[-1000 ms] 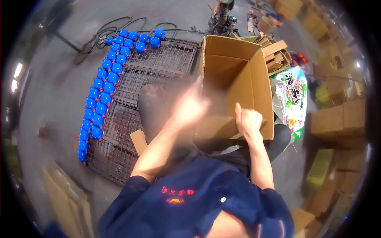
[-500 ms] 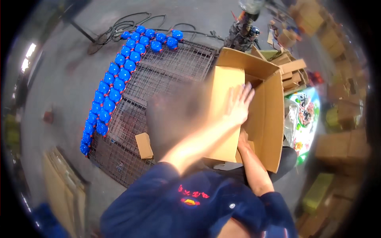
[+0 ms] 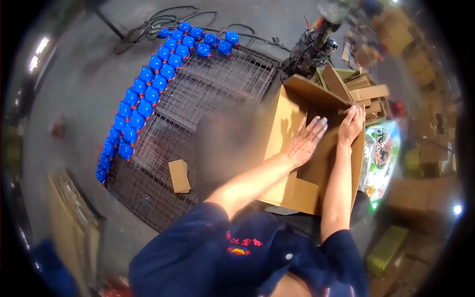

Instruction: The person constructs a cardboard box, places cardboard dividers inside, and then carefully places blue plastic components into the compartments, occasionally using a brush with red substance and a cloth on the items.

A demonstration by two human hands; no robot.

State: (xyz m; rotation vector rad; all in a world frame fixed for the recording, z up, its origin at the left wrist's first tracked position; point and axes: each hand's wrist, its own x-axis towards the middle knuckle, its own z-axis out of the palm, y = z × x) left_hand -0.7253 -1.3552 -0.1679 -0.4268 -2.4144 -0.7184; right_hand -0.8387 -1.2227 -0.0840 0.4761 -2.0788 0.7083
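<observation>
An open cardboard box stands tilted in front of me, to the right of a wire-mesh rack. My left hand reaches into its opening, fingers stretched out, over the left side panel; whether the palm presses on it I cannot tell. With fingers curled over the top edge of the right wall, near the far corner, my right hand grips the box. A smaller cardboard panel shows at the near end. Part of the box floor is in shadow.
Blue glossy round objects with red edges line the rack. A small cardboard piece lies on it. Cardboard scraps and a printed bag sit beyond the box. A dark machine part stands behind; cables lie farther left.
My right hand has come up from inside the near part of the box to its right rim. My left hand stays flat near the left panel. More of the box's inside shows.
</observation>
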